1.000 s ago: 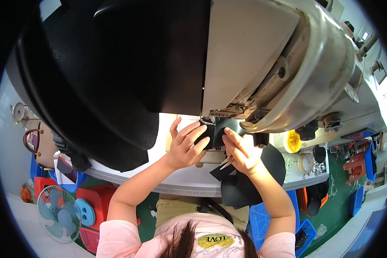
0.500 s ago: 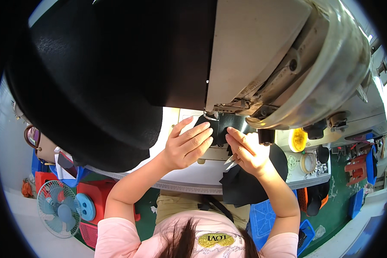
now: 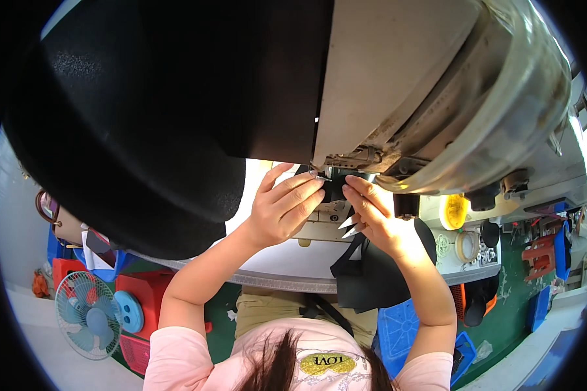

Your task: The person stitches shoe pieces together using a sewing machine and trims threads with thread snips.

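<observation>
At the centre of the frame, a small black piece [image 3: 334,188] lies under the lower end of a pale sewing machine [image 3: 391,78], which fills the upper right. The left hand [image 3: 284,207] reaches in from the left, its grip spread, thumb apart, fingertips at the piece's left edge. The right hand [image 3: 377,218] sets its foremost fingertips at the piece's right side, while its grip closes around pointed metal snips [image 3: 350,227], blades toward the left. Below that hand, more black material [image 3: 378,277] hangs over the front edge of the white counter [image 3: 261,264]. Right of centre stand a yellow round object [image 3: 455,212] and, just below it, a tape roll [image 3: 467,246]. A fan [image 3: 91,316] stands at lower left, beside a red stool [image 3: 151,296].
</observation>
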`<act>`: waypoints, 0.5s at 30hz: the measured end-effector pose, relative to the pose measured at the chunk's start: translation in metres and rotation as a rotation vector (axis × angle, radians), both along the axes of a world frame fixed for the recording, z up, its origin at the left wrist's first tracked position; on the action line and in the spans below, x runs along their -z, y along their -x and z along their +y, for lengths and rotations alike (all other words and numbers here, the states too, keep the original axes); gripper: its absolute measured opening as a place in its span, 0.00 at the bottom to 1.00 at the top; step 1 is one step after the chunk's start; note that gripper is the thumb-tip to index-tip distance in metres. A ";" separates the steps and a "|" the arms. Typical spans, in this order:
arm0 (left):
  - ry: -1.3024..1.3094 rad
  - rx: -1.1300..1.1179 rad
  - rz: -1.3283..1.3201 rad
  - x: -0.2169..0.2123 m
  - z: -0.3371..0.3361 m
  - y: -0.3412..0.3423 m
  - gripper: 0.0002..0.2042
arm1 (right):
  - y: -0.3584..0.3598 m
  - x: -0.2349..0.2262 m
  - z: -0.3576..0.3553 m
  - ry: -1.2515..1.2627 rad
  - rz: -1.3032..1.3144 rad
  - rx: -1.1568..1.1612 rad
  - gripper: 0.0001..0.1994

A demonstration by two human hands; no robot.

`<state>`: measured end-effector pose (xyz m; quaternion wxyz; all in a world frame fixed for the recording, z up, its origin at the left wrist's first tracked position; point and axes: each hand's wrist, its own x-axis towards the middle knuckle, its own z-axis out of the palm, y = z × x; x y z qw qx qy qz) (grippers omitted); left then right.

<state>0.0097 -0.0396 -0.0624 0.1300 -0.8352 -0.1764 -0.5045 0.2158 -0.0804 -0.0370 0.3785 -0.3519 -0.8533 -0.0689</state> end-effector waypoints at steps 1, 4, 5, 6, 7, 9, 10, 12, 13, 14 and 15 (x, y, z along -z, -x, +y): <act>0.000 0.000 -0.003 0.000 0.000 0.000 0.08 | -0.001 -0.001 -0.002 0.048 -0.006 0.006 0.27; 0.023 0.019 0.006 -0.001 0.000 0.002 0.10 | 0.000 -0.002 -0.003 0.021 -0.035 0.015 0.27; 0.016 0.012 0.004 -0.002 -0.001 0.002 0.10 | 0.000 -0.003 -0.003 0.022 -0.036 0.015 0.27; 0.009 0.006 0.004 -0.002 -0.001 0.002 0.11 | -0.001 -0.003 -0.003 0.049 -0.044 0.014 0.27; 0.010 0.006 0.004 -0.003 -0.001 0.001 0.11 | -0.001 -0.003 -0.002 0.075 -0.053 0.013 0.27; -0.026 -0.004 -0.009 -0.006 0.001 -0.002 0.11 | -0.003 0.002 0.002 0.163 -0.016 0.015 0.26; -0.025 -0.001 -0.007 -0.006 0.003 -0.003 0.11 | -0.004 0.003 0.005 0.249 0.019 0.015 0.25; -0.016 -0.004 -0.030 -0.006 0.007 -0.004 0.12 | -0.005 0.002 0.009 0.250 0.014 0.046 0.22; -0.016 -0.007 -0.028 -0.007 0.010 -0.004 0.12 | -0.008 0.005 0.012 0.235 -0.063 0.093 0.22; -0.016 -0.003 -0.038 -0.009 0.012 -0.005 0.12 | -0.011 0.011 0.016 0.240 -0.064 0.112 0.21; -0.017 0.001 -0.048 -0.010 0.014 -0.006 0.12 | -0.013 0.017 0.019 0.245 -0.066 0.131 0.20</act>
